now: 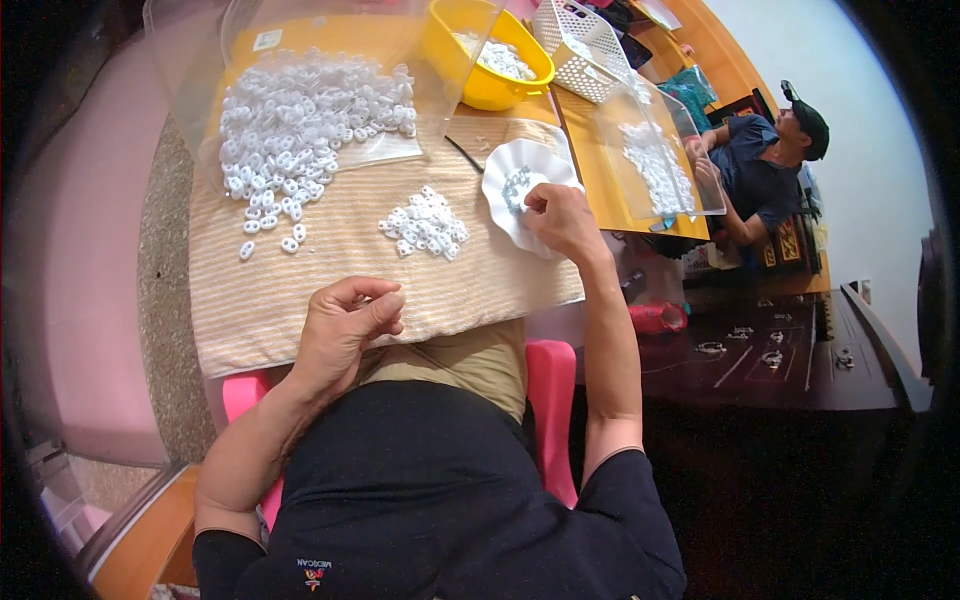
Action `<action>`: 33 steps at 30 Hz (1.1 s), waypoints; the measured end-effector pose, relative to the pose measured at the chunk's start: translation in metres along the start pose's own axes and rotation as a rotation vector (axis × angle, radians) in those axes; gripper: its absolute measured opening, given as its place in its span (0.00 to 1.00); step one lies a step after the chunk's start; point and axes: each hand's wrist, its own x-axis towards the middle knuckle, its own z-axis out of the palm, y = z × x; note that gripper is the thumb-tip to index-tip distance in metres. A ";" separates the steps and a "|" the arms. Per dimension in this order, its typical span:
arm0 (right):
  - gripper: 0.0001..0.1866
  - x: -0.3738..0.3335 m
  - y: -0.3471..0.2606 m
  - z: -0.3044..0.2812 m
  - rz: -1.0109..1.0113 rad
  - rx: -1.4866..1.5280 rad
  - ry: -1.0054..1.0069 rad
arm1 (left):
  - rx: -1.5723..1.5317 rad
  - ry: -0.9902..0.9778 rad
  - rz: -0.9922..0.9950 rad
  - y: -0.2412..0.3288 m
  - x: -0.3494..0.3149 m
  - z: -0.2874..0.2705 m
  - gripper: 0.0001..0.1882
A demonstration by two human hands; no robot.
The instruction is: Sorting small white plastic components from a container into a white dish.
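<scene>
A striped beige cloth (330, 270) covers the near part of the counter (590, 160), hanging over its near edge. On the cloth lie a clear plastic sheet (300, 60) heaped with small white rings (300, 120), a smaller pile of rings (427, 224) and a white scalloped dish (505, 165). Toward the far edge stand a yellow bowl (485, 85) and a white basket (585, 55).

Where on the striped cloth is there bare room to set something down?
Bare cloth lies along the near edge, below the small pile of white pieces, beside the left hand. Crowded: the big pile on plastic, and the white dish under the right hand.
</scene>
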 end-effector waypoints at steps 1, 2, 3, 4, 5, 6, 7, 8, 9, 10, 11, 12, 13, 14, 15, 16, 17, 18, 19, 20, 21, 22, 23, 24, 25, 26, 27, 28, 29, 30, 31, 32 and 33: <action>0.10 -0.001 -0.001 0.000 -0.015 0.057 0.030 | 0.000 0.004 0.000 0.000 0.000 -0.001 0.08; 0.10 -0.001 -0.001 0.000 -0.029 0.113 0.059 | 0.007 0.009 0.015 -0.001 0.001 -0.002 0.08; 0.10 -0.002 0.003 0.001 -0.027 0.114 0.059 | 0.015 0.011 0.028 -0.002 0.002 -0.002 0.09; 0.10 -0.002 0.007 0.004 -0.059 0.140 0.120 | 0.016 0.010 0.027 -0.003 0.002 -0.002 0.09; 0.09 -0.003 0.011 0.006 -0.091 0.166 0.181 | 0.009 -0.002 0.037 -0.005 0.003 -0.003 0.09; 0.09 -0.003 0.010 0.006 -0.092 0.168 0.180 | 0.001 -0.012 0.047 -0.005 0.003 -0.004 0.09; 0.09 -0.003 0.009 0.005 -0.071 0.179 0.159 | 0.002 -0.010 0.047 -0.005 0.003 -0.004 0.09; 0.09 -0.003 0.008 0.004 -0.051 0.190 0.137 | 0.004 -0.015 0.049 -0.004 0.003 -0.004 0.08; 0.09 -0.003 0.011 0.006 -0.049 0.190 0.139 | 0.007 -0.022 0.051 -0.004 0.002 -0.003 0.08; 0.09 -0.003 0.015 0.009 -0.067 0.197 0.162 | 0.008 -0.024 0.050 -0.004 0.002 -0.003 0.08; 0.09 -0.003 0.019 0.011 -0.085 0.204 0.185 | -0.005 -0.029 0.049 -0.003 0.002 -0.002 0.08; 0.09 -0.003 0.019 0.011 -0.085 0.205 0.185 | -0.017 -0.032 0.047 -0.003 0.001 -0.002 0.08; 0.09 -0.004 0.019 0.012 -0.075 0.206 0.184 | -0.017 -0.031 0.047 -0.002 0.001 -0.002 0.08; 0.09 -0.004 0.019 0.012 -0.064 0.207 0.184 | -0.022 -0.023 0.039 -0.002 0.000 -0.001 0.08; 0.09 -0.004 0.018 0.013 -0.065 0.208 0.183 | -0.028 -0.014 0.032 -0.001 -0.001 0.000 0.09; 0.08 -0.005 0.018 0.014 -0.066 0.217 0.183 | -0.028 -0.013 0.033 -0.002 -0.001 0.000 0.09; 0.08 -0.005 0.018 0.014 -0.067 0.226 0.184 | -0.013 -0.006 0.034 -0.002 -0.001 0.001 0.09; 0.08 -0.006 0.018 0.015 -0.067 0.226 0.183 | 0.003 0.000 0.036 -0.002 -0.001 0.001 0.09; 0.09 -0.006 0.018 0.015 -0.074 0.219 0.185 | 0.002 0.000 0.036 -0.003 0.000 0.001 0.09; 0.09 -0.007 0.019 0.016 -0.082 0.213 0.186 | 0.032 -0.012 0.048 -0.003 0.000 0.001 0.09; 0.09 -0.008 0.018 0.017 -0.082 0.213 0.187 | 0.062 -0.025 0.060 -0.003 0.001 0.000 0.09; 0.10 -0.009 0.018 0.018 -0.086 0.240 0.207 | 0.062 -0.025 0.060 -0.003 0.001 0.001 0.09; 0.10 -0.009 0.018 0.019 -0.089 0.268 0.227 | 0.051 -0.024 0.058 -0.002 0.001 0.001 0.09; 0.10 -0.010 0.018 0.019 -0.089 0.268 0.228 | 0.041 -0.023 0.056 -0.002 0.001 0.001 0.09; 0.11 -0.010 0.018 0.019 -0.115 0.254 0.242 | 0.042 -0.023 0.057 -0.001 0.000 0.002 0.09; 0.11 -0.010 0.019 0.018 -0.141 0.240 0.257 | 0.029 -0.019 0.050 0.000 0.000 0.002 0.09; 0.11 -0.011 0.019 0.018 -0.141 0.241 0.258 | 0.017 -0.015 0.043 0.000 0.000 0.003 0.09; 0.11 -0.011 0.019 0.018 -0.151 0.273 0.256 | 0.019 -0.015 0.044 0.000 0.000 0.002 0.09; 0.11 -0.012 0.020 0.018 -0.161 0.306 0.254 | 0.031 -0.018 0.038 0.000 0.000 0.002 0.09; 0.11 -0.012 0.020 0.019 -0.161 0.309 0.256 | 0.043 -0.021 0.033 0.000 0.000 0.002 0.09; 0.10 -0.012 0.021 0.019 -0.161 0.305 0.264 | 0.047 -0.021 0.033 -0.002 0.001 0.001 0.09; 0.10 -0.012 0.022 0.020 -0.162 0.302 0.273 | 0.062 -0.017 0.041 -0.005 0.002 0.001 0.09; 0.10 -0.013 0.024 0.021 -0.161 0.305 0.276 | 0.078 -0.015 0.048 -0.007 0.003 0.000 0.09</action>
